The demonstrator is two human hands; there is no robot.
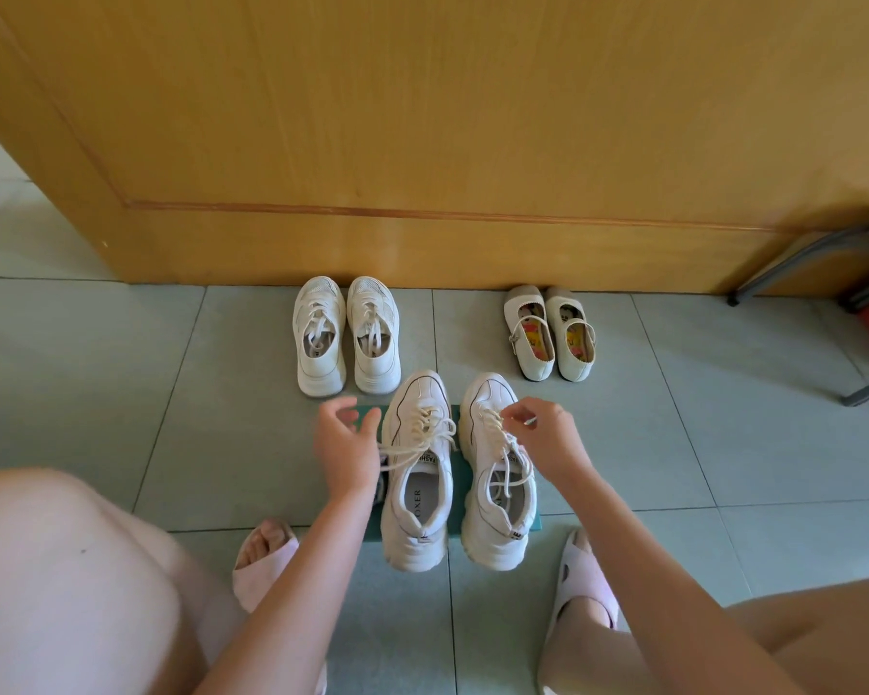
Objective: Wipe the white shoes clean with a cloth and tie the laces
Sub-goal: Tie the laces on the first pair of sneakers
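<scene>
The picture is bright with soft daylight. The door (422,117) glows warm yellow. The knee (61,569) at the bottom left is so bright it looks washed out and fuzzy. Lines on the floor (121,368) bend near the edges. The middle looks sharp, with only faint shadows.

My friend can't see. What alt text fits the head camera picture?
A person's right hand pinches a lace of the right white sneaker, while the left hand hovers open beside the left white sneaker, both on a tiled floor. Another sneaker pair and cream strap shoes stand by a wooden door.
</scene>
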